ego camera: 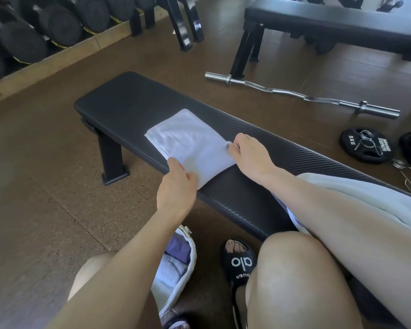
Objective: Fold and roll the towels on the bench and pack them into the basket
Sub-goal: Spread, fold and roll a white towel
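At frame centre, the folded towel (190, 144) lies on the bench (119, 96). My left hand (176, 186) and right hand (249, 153) pinch its near corners. I advise rolling tightly, edges aligned.

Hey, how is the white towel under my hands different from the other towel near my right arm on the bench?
The white towel lies flat, folded into a neat rectangle; the other towel is a loose, rumpled heap. The white towel is held at its near corners by the left hand and right hand; the other towel is held by neither hand and partly hidden by the right arm. The white towel is fully in view; the other runs out of frame. Both rest on the bench.
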Motion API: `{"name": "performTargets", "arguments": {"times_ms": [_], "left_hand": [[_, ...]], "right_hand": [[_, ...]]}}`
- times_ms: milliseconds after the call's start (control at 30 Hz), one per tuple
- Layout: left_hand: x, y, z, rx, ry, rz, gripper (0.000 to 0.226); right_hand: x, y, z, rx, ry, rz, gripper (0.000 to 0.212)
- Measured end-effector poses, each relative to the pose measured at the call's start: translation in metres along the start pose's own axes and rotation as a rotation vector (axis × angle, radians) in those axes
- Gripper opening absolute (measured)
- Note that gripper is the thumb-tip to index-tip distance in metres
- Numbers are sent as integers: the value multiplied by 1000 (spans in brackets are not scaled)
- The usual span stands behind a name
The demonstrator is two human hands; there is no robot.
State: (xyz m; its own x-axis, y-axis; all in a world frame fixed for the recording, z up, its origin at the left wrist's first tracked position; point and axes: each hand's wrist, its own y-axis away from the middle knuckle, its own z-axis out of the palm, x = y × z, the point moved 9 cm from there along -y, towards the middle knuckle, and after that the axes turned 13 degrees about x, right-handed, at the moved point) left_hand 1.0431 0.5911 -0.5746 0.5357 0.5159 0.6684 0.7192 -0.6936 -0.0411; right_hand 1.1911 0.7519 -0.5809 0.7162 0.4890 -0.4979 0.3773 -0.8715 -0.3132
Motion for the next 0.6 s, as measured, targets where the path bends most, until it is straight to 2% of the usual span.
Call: {"name": "performTargets", "arguments": {"times_ms": [100, 200, 267, 333, 400, 500, 600], "left_hand": [[6, -1, -11, 75, -168, 104, 23], [40, 6, -18, 188, -511, 538, 44], [62, 19, -3, 128, -635, 863, 57], [71, 32, 15, -13, -681, 1038, 50], [74, 37, 22, -54, -694, 1043, 40], [71, 40, 19, -26, -606, 972, 25], [65, 43, 16, 26, -555, 1007, 22]], "right_hand": [[0, 2, -1, 6, -48, 19, 23], [-6, 4, -5, 27, -52, -30, 14], [-10, 4, -5, 31, -26, -95, 10], [-15, 5, -5, 24, -15, -164, 8], [-22, 5, -6, 16, 8, -262, 6], [-31, 5, -6, -1, 88, -414, 13], [-28, 2, -7, -101, 77, -402, 25]]}}
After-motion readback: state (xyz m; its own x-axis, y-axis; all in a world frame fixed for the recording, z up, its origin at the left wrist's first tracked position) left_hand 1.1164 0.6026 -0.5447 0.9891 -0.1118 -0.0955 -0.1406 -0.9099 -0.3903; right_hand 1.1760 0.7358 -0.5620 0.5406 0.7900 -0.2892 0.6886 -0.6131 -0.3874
